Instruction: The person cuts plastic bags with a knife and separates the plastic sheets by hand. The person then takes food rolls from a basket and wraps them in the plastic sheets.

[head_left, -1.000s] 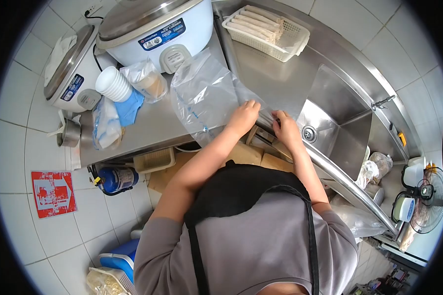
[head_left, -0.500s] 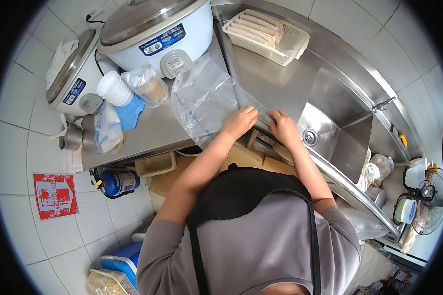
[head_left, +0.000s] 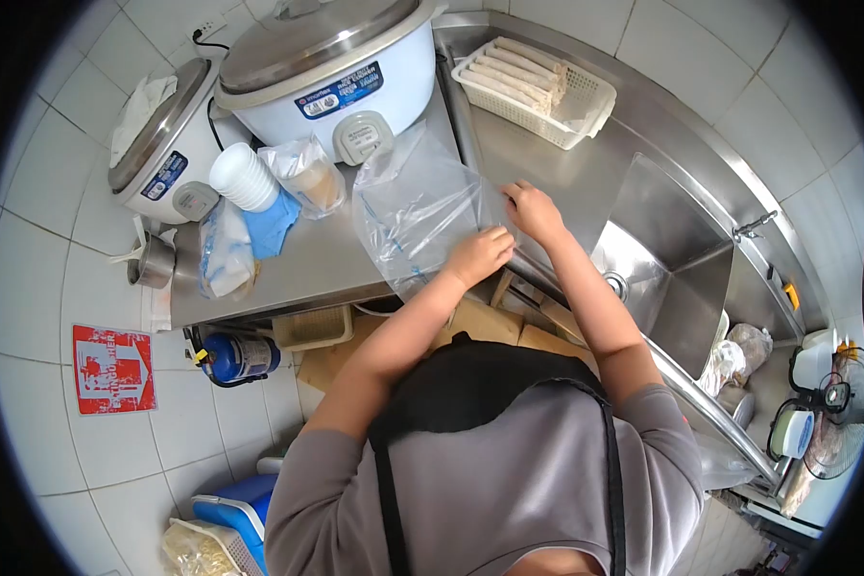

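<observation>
A large clear plastic bag (head_left: pixel 418 211) lies on the steel counter in front of the big rice cooker (head_left: pixel 336 86). My left hand (head_left: pixel 482 256) is closed on the bag's lower right edge. My right hand (head_left: pixel 533 209) is also closed, with fingers pinched at the bag's upper right edge. Beside the bag on the left is a smaller plastic bag with brown contents (head_left: pixel 315 182). Stacked white cups (head_left: pixel 245 178) and a blue cloth (head_left: pixel 271 226) are farther left.
A white basket (head_left: pixel 590 101) with pale wrapped rolls stands at the back. The sink (head_left: pixel 672 221) is to the right, behind a steel rail. A second rice cooker (head_left: pixel 168 144), a metal pot (head_left: pixel 152 261) and a bagged white item (head_left: pixel 226 252) are on the left.
My right hand has moved up and a little left along the bag's edge. My left hand has shifted slightly down and right. The whole view has shifted slightly.
</observation>
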A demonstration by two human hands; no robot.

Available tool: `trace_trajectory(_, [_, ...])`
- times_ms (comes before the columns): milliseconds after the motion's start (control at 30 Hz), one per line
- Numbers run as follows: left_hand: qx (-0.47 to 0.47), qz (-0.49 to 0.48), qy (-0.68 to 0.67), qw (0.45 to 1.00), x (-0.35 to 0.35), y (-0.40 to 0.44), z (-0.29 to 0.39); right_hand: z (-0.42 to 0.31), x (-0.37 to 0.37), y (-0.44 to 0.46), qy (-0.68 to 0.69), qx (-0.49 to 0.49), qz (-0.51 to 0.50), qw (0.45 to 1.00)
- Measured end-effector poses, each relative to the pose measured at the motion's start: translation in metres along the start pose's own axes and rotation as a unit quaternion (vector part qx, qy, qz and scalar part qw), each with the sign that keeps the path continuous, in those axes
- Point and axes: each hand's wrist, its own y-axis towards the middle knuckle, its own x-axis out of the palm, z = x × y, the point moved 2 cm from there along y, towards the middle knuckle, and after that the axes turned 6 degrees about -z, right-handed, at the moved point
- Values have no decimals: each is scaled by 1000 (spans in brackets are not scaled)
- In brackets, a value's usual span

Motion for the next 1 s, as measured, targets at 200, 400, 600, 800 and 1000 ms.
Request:
trace_trajectory(200, [2, -33, -12, 999, 3, -4, -3, 8, 15, 73, -6, -35, -6, 999])
trace_trajectory(400, [-8, -42, -59, 997, -9, -4, -1, 10, 11, 123, 15, -36, 15, 999])
trace_trajectory(600, [28, -49, -64, 996, -120, 3, 49, -14, -38, 91, 123, -87, 115, 982])
trace_trajectory(800, [171, -37, 134, 975, -188, -8, 119, -35, -53, 20, 327, -8, 352, 877])
trace_trajectory(1000, [-8, -191, 143, 971, -156, -87, 40, -28, 14, -40, 268, 116, 111, 950])
